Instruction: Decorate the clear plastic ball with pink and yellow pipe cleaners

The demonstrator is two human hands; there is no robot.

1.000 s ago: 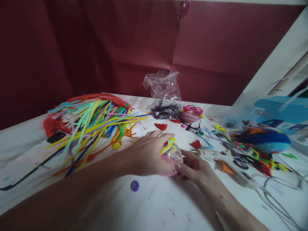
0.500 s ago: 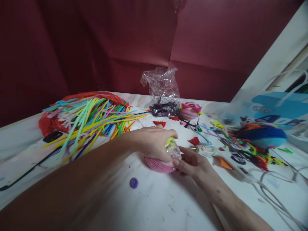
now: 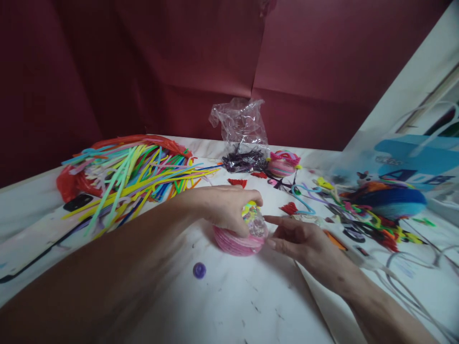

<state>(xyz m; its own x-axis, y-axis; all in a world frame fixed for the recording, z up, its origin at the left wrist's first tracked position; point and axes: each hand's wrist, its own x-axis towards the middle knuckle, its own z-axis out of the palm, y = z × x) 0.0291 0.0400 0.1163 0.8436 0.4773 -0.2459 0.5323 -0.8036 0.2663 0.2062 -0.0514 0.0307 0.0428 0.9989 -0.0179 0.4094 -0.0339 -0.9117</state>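
A round ball wrapped in pink pipe cleaners [image 3: 236, 244] rests on the white table, with a clear plastic part and some yellow showing on its upper right. My left hand [image 3: 229, 208] is closed over its top, the fingers bent round the far side. To the right, my right hand [image 3: 301, 241] has its thumb and index finger apart, with the tips close to the ball's side; its other fingers curl inward. I cannot tell whether the fingertips touch it. A purple button-like disc [image 3: 199, 270] lies in front of the ball.
Loose pipe cleaners [image 3: 136, 172] pile up at left beside a phone [image 3: 46, 229]. A clear bag [image 3: 244, 129] and a pink wrapped ball [image 3: 283, 166] stand behind. At right are a glue gun [image 3: 362, 255], cords, scraps and a blue wrapped ball [image 3: 398, 203].
My right hand has drawn back to the right from the ball, its thumb coming off the clear part. My left hand and the ball have shifted slightly left.
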